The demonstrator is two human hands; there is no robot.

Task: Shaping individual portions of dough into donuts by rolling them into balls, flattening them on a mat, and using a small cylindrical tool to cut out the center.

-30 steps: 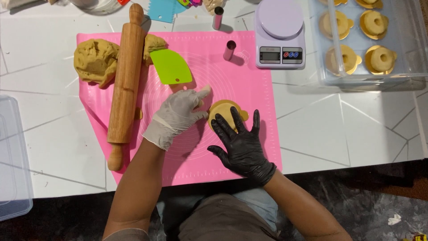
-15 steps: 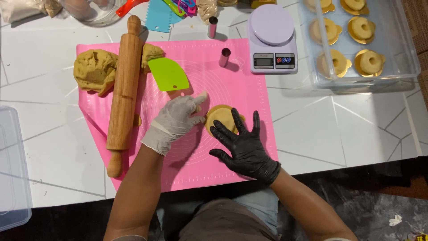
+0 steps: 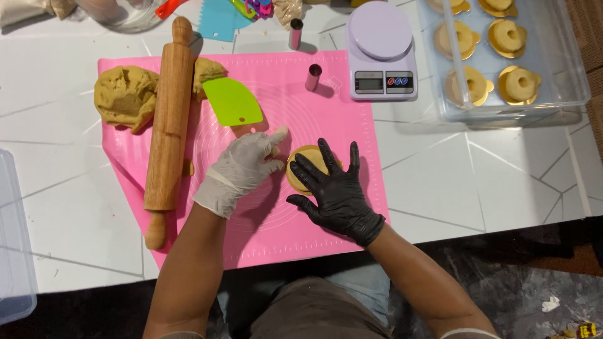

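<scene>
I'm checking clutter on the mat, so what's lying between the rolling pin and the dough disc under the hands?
In the head view, between the rolling pin and the dough disc lies only the left hand on pink mat.

The setting is a home baking workstation on a white tiled worktop [image 3: 502,182]. Indicators: a pink silicone baking mat [image 3: 339,107] under both hands, a wooden rolling pin [image 3: 168,125] and a lump of dough [image 3: 125,97] beyond the left hand, a digital kitchen scale [image 3: 381,53] beyond the right hand, and a clear plastic bin [image 3: 565,69] of ring-shaped pastries further right.
</scene>
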